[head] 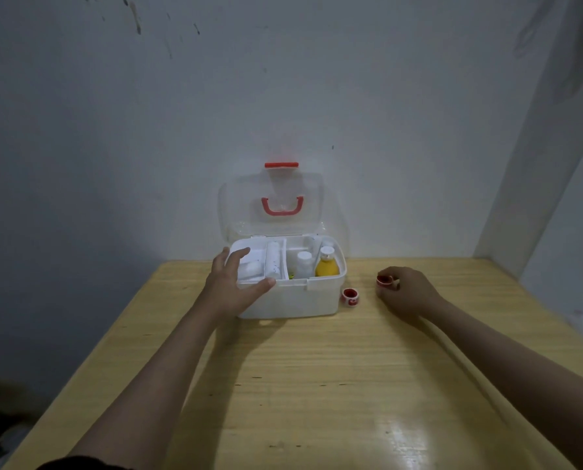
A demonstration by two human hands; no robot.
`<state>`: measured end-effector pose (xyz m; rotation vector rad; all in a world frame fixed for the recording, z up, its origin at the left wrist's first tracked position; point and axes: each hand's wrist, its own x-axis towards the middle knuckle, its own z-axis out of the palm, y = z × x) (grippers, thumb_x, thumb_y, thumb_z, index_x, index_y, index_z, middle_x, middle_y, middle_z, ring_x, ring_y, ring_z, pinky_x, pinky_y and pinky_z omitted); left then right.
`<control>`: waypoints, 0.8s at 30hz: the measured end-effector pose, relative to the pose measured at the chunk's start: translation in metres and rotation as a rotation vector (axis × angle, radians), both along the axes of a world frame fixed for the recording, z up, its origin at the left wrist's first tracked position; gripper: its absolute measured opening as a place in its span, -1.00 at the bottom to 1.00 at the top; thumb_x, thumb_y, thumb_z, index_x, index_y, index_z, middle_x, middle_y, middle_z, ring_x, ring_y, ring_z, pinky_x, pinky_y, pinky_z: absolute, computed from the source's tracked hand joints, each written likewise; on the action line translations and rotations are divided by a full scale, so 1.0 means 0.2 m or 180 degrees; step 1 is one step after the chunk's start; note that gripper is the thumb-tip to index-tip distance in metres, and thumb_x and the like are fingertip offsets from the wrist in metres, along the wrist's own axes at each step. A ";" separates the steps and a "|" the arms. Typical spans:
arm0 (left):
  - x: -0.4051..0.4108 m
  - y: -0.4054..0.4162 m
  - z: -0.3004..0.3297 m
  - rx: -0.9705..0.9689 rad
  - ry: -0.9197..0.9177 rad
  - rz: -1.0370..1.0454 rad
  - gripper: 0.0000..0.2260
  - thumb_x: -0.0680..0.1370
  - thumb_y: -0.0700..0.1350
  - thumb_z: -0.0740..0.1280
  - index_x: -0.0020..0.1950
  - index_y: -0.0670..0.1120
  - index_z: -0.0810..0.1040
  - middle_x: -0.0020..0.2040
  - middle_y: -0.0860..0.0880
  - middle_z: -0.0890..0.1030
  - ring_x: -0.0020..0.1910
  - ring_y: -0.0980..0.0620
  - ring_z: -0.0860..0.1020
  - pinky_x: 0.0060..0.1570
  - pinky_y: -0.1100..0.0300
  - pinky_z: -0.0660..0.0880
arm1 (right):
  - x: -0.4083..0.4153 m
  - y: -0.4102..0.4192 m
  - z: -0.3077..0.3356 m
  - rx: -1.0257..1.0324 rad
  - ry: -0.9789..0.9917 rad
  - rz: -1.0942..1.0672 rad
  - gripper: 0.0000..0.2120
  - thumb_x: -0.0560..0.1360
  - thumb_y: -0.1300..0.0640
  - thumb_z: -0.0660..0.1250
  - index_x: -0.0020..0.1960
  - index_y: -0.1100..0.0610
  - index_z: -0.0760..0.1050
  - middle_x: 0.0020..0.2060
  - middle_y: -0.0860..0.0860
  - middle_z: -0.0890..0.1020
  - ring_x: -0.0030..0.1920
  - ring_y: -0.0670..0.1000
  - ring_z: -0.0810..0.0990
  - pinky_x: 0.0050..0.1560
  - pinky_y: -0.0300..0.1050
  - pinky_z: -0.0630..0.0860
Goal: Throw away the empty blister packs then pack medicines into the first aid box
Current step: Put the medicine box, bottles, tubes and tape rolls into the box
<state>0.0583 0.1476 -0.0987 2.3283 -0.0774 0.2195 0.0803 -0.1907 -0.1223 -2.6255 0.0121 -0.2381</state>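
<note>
Two bare hands work over a pale wooden desk (317, 385). A white plastic first aid box (290, 300) with a clear raised lid (273, 201) and red handle stands at the desk's far edge against the wall. Inside stand a white bottle (304, 264) and a yellow bottle (327, 264). The left hand (235, 283) rests on the box's left front rim, fingers spread. The right hand (405, 290), right of the box, pinches a small red-and-white tape roll (384, 280). Another small red-and-white roll (350, 296) lies on the desk just beside the box.
</note>
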 end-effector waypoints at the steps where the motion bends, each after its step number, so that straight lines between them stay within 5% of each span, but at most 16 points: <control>1: 0.00 0.00 0.00 -0.0001 -0.0010 -0.0003 -0.24 0.36 0.29 0.39 0.47 0.17 0.15 0.56 0.00 -0.02 0.50 -0.10 0.11 0.37 -0.05 0.23 | -0.01 0.02 -0.01 0.0064 -0.0055 0.0071 -0.65 0.47 0.07 0.34 0.23 0.13 0.52 0.14 0.05 0.62 -0.06 -0.07 0.49 -0.02 -0.21 0.37; 8: 0.00 -0.01 0.00 0.0009 -0.0044 0.0030 -0.23 0.36 0.27 0.40 0.48 0.15 0.15 0.56 -0.01 -0.02 0.50 -0.09 0.11 0.38 -0.03 0.21 | -0.07 0.14 -0.09 0.0272 -0.0211 0.0373 -0.50 0.38 -0.11 0.39 0.27 0.00 0.45 0.11 0.00 0.50 0.03 -0.08 0.51 0.14 -0.07 0.50; 16: -0.01 0.00 0.00 0.0040 -0.0047 0.0007 -0.23 0.37 0.27 0.39 0.48 0.14 0.13 0.56 -0.01 -0.03 0.51 -0.09 0.10 0.37 -0.05 0.22 | -0.03 0.20 -0.09 -0.0075 -0.0146 0.0358 -0.51 0.33 -0.28 0.35 0.22 -0.14 0.50 0.01 -0.02 0.53 0.04 0.02 0.50 0.02 0.00 0.49; 24: -0.01 -0.01 0.00 0.0045 -0.0039 0.0036 -0.22 0.37 0.26 0.39 0.49 0.13 0.13 0.56 -0.01 -0.03 0.51 -0.08 0.10 0.38 -0.05 0.21 | -0.05 0.16 -0.09 0.0769 -0.0160 0.0546 -0.69 0.28 0.01 0.54 0.00 0.03 0.62 -0.07 0.01 0.63 -0.04 0.00 0.55 -0.03 -0.09 0.49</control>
